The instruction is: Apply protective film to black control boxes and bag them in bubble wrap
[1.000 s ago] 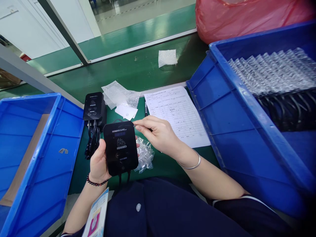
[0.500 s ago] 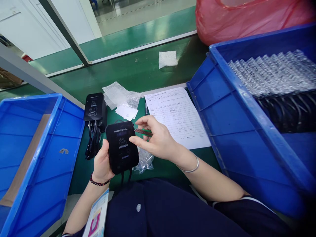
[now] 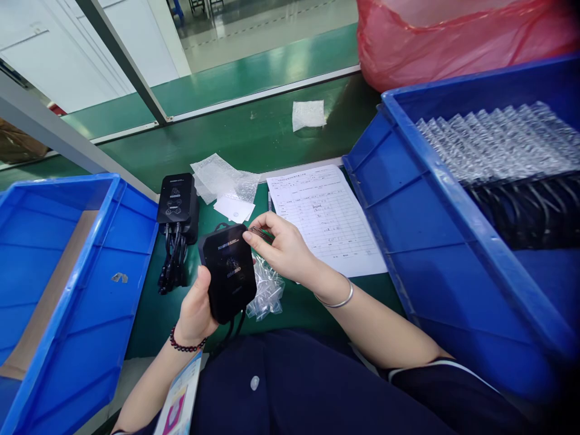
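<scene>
My left hand (image 3: 196,308) is wrapped round the left side of a black control box (image 3: 230,269) with RHINO lettering, tilted above the bench, black cables hanging below it. At the box's upper right edge, my right hand (image 3: 283,248) pinches a slim dark tool (image 3: 261,234); fingers cover most of it, so its exact kind is unclear. My right thumb tip meets the box's edge. Behind the box lies a heap of small clear plastic pieces (image 3: 267,290). A second black RHINO box (image 3: 176,199) with bundled cables lies on the bench to the left.
Blue crates stand at left (image 3: 131,266) and right (image 3: 408,223); the right one holds rows of bubble-wrapped items (image 3: 502,145) and black cables. A printed form (image 3: 330,217), a pen, white cards (image 3: 234,207) and bubble wrap (image 3: 217,176) lie between. A red plastic bag (image 3: 453,42) is behind.
The box has turned and tilted slightly in my left hand. My right hand has moved in to the box's edge, and its fingers now cover more of the tool.
</scene>
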The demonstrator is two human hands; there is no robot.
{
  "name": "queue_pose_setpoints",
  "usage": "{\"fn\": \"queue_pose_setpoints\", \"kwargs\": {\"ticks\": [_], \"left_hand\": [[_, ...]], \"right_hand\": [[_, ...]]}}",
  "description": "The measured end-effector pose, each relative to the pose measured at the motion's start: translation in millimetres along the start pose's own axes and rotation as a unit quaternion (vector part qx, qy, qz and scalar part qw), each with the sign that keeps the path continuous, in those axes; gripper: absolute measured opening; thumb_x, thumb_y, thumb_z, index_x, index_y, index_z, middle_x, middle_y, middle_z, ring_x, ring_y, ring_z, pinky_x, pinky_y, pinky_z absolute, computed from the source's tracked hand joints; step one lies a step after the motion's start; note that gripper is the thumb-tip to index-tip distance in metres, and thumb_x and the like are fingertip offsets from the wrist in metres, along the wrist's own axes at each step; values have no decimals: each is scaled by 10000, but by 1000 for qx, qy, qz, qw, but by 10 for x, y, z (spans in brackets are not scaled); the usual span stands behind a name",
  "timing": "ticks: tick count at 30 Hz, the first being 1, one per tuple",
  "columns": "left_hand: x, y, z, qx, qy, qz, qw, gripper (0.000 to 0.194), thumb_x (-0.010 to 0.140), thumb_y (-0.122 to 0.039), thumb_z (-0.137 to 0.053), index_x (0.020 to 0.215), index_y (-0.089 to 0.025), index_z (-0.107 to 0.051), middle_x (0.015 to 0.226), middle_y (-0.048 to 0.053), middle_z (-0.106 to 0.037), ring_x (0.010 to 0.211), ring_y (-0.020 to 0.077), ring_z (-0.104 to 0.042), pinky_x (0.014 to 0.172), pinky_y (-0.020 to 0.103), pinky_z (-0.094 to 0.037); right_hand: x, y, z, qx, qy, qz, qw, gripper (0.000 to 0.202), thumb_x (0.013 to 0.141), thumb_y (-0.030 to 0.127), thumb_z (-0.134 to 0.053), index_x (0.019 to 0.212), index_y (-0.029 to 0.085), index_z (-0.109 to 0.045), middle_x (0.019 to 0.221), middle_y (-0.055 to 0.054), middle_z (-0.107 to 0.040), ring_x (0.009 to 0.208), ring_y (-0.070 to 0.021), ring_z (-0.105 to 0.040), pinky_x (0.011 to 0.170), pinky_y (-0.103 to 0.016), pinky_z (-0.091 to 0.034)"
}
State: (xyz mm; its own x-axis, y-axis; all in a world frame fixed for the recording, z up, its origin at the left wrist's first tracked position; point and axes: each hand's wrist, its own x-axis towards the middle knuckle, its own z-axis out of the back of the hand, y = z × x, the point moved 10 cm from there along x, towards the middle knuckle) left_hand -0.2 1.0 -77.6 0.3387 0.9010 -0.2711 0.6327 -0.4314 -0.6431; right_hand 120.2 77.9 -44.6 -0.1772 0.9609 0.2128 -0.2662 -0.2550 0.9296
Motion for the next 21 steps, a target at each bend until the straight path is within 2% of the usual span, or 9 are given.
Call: {"fn": "queue_pose_setpoints", "kwargs": {"ticks": [5,11,16,19,21], "left_hand": [[-13,3,33,18,-27,-8,999,444,897,-543,-545,1211,-250,-657,1363,31,-570,1435,295,-248,1205,473,-180],[-36,35,131,48,-59,-15,997,485,907,-579,-504,1241,-253,-636,1383,35,-550,1441,302,-229,1204,472,-190],[-23,46,154,53,-67,-27,996,482,884,-557,-563,1221,-222,-647,1338,63,-582,1428,321,-261,1196,484,-213],[-4,38,127,41,-68,-33,996,476,888,-526,-574,1230,-200,-635,1365,78,-560,1416,321,-292,1190,483,-229],[9,10,112,38,-78,-47,995,481,886,-506,-589,1247,-190,-621,1402,79,-527,1422,310,-283,1195,466,-223]], "right_hand": [[4,3,-4,-4,2,-5,1000,147,887,318,-580,839,188,-532,831,-5,-597,724,-125,-569,666,-266,-431],[21,21,3,-29,-7,5,1000,166,906,321,-542,812,188,-510,771,1,-585,729,-135,-545,680,-276,-405],[37,14,-74,-54,40,-4,998,186,918,317,-467,778,199,-439,730,6,-537,675,-137,-501,628,-272,-375],[20,77,-145,-99,63,16,993,170,918,289,-418,772,214,-376,706,8,-495,630,-140,-460,581,-272,-338],[-6,161,-160,-124,45,49,990,129,904,252,-404,786,217,-363,747,-15,-506,652,-152,-470,593,-286,-346]]}}
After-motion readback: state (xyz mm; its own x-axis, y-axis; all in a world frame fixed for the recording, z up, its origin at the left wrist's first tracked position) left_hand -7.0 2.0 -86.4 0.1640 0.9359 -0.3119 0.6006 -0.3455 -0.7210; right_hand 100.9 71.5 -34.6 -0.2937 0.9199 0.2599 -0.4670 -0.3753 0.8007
